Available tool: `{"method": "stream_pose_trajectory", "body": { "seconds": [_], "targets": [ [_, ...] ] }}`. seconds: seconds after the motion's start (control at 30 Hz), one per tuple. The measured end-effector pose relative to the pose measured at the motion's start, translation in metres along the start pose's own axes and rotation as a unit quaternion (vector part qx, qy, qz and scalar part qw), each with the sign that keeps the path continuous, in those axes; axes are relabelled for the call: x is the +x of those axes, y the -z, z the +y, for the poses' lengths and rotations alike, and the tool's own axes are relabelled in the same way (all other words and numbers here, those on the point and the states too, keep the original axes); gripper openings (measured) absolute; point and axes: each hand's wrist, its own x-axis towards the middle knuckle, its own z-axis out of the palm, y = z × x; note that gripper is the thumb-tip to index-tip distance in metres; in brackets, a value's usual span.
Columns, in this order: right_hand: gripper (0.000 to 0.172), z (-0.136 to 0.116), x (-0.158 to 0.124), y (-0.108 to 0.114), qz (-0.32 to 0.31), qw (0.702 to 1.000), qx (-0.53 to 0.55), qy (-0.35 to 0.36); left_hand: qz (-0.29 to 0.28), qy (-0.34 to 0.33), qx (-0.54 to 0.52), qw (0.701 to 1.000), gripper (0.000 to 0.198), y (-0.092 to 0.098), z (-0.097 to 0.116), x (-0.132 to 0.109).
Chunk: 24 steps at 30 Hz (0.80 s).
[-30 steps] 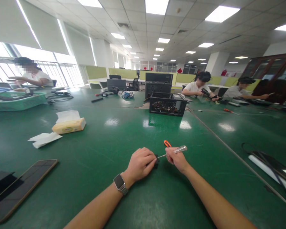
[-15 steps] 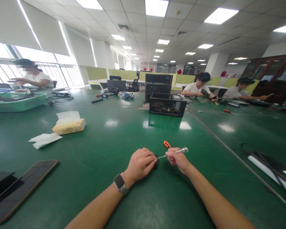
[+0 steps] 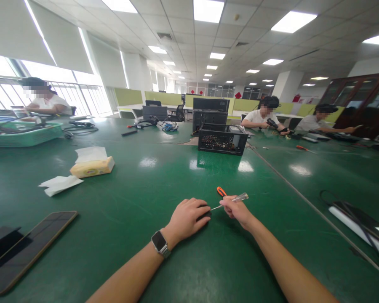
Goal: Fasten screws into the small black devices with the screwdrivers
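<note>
Pinching a clear-handled screwdriver between thumb and fingers is the right hand, fingers closed tight on the handle, just right of lower centre. Shaft is pointing left, tip running into a small black part under the left hand. Left hand is lying curled over that part, fingers pressing it down onto the green table; most of the part is hidden, so I can't tell what it is. A smartwatch is sitting on the left wrist. An orange-handled tool is lying on the table just behind the right hand, not touching it.

Containers: a black open computer case is standing at centre, upper middle of the frame, with boards and wiring showing through its perforated side; details too small to read. A green plastic basket is sitting at far left, cables lying in it. A yellow tissue pack is lying left of centre with a sheet sticking out the top, loose tissues just beside it.

A phone is lying face up at lower left. Other people are sitting at upper left and upper right, working well apart from these hands.
</note>
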Motion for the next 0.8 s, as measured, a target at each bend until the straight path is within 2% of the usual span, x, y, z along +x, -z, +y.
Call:
{"method": "stream_pose_trajectory", "body": {
  "seconds": [0.1,0.2,0.33,0.8],
  "targets": [
    [0.040,0.0040,0.0010,-0.0016,-0.010,0.999,-0.029,0.012,0.001,0.011,0.000,1.000,0.026,-0.0017,-0.0002,-0.0001],
    [0.039,0.0053,0.0019,-0.0017,0.008,0.998,-0.051,0.021,-0.001,0.019,-0.003,1.000,0.026,-0.0020,0.0004,-0.0002],
    [0.038,0.0026,0.0024,0.0009,0.034,0.998,-0.043,0.008,-0.005,0.022,-0.007,1.000,0.026,-0.0015,0.0011,0.0000],
    [0.039,0.0001,0.0015,-0.0005,0.016,0.999,-0.013,-0.025,0.008,0.011,-0.003,1.000,0.025,-0.0020,0.0001,-0.0008]
  ]
}}
